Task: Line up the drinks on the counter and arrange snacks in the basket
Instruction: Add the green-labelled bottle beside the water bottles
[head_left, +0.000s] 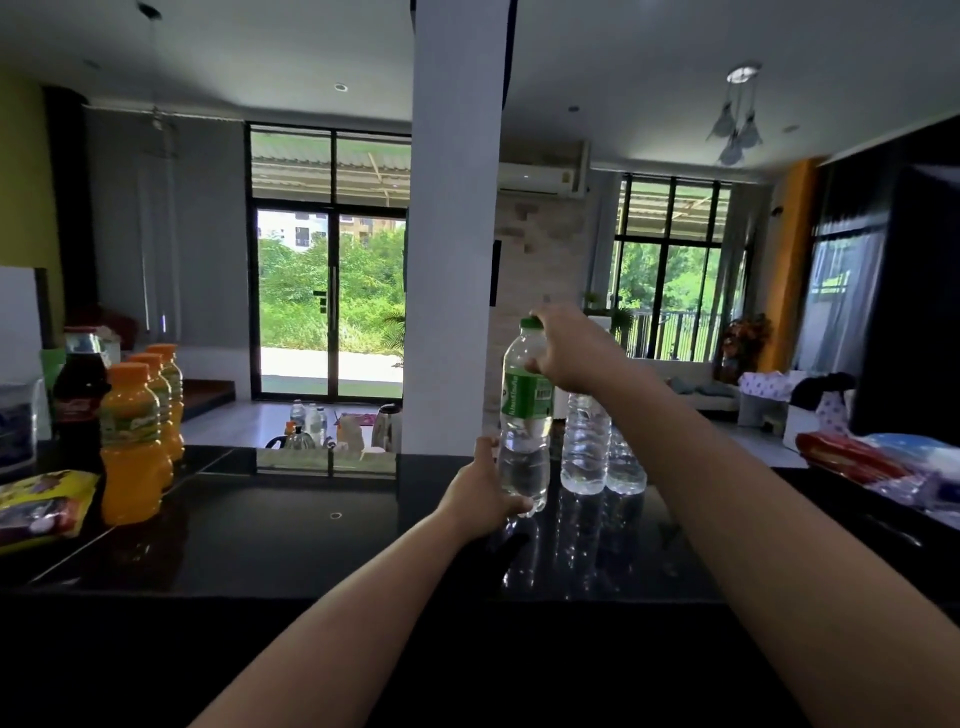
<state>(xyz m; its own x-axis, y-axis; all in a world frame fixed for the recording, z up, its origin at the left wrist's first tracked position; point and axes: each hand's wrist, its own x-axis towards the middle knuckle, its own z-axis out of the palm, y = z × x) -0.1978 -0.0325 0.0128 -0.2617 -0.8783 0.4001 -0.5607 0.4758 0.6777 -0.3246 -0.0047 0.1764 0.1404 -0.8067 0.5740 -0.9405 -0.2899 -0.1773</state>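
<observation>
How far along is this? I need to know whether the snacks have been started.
Done: three orange juice bottles stand in a row at the left beside a cola bottle. In hand: the left hand and right hand hold a green-label water bottle next to two more water bottles. Left: snack packs lie loose; no basket is in view.

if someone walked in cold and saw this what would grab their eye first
First, the water bottle with the green label at centre, held by both hands: the left hand wraps its base and the right hand has a grip near its green cap. Next, the row of orange juice bottles on the left of the black counter, beside a dark cola bottle. Two more clear bottles stand just behind the held one.
</observation>
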